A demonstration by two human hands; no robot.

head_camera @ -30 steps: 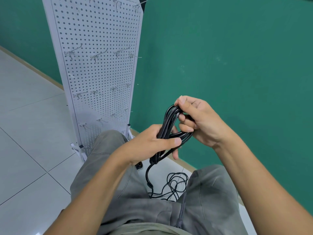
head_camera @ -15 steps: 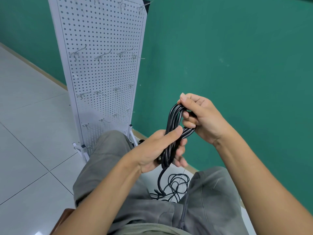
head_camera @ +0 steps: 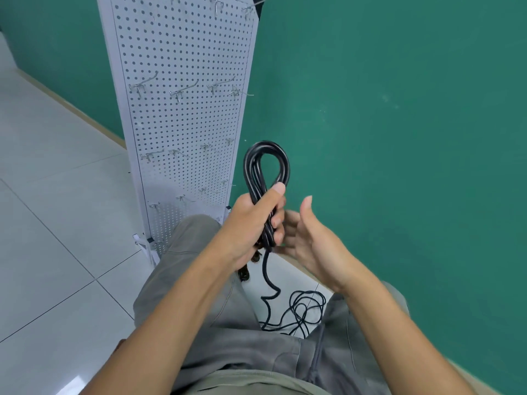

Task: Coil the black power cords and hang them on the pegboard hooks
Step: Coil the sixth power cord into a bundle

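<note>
Cord bundle (head_camera: 266, 178) upright in your left hand (head_camera: 252, 220), loop end poking up clear of fist, ready to slip over hook (my read). Left grip clamped round gathered strands, thumb pressed across front. Right hand (head_camera: 309, 238) just beside bundle, palm turned inward, fingers relaxed, holding nothing. Loose tail (head_camera: 296, 309) drops from fist to floor between your knees, uncoiled yet. Pegboard (head_camera: 185, 109) stands ahead-left, hooks (head_camera: 182, 91) bare.

Bare forearms without sleeves, grey trousers (head_camera: 199, 295) creased over both knees, olive-green shirt hem (head_camera: 242, 380) at the waist
</note>
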